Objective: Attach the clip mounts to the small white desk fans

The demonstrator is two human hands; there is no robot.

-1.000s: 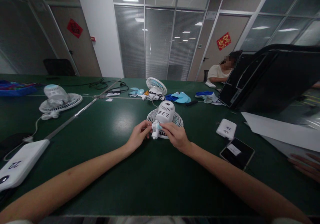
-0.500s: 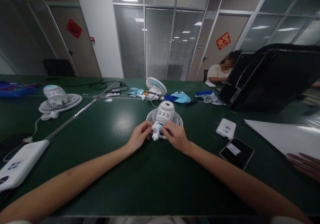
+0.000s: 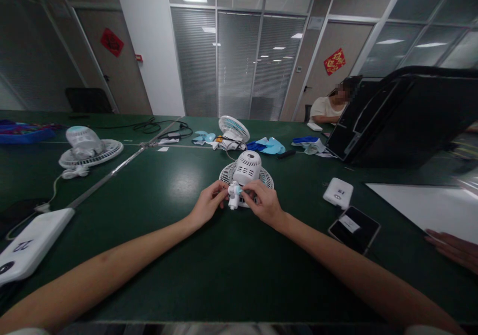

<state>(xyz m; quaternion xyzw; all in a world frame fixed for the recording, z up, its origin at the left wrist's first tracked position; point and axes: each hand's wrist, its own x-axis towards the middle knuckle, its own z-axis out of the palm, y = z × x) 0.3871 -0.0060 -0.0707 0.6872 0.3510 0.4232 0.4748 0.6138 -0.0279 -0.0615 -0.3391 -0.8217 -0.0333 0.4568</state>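
Observation:
A small white fan lies face down on the green table, its vented motor housing upward and its round grille beneath. Toward me juts its white neck joint, which carries a light-blue knob. The fingers of my left hand are closed in a pinch on the joint's left side. From the right, my right hand pinches the knob between thumb and forefinger. My fingertips partly cover both the knob and the joint.
Another fan lies at left, near a white power bank. Behind mine stands a third fan among blue fan blades. At right are a smaller power bank, a phone and another person's hand.
My hands keep the same grip on the fan's joint and knob. At the right edge, the other person's hand has shifted slightly and its fingers lie closer together.

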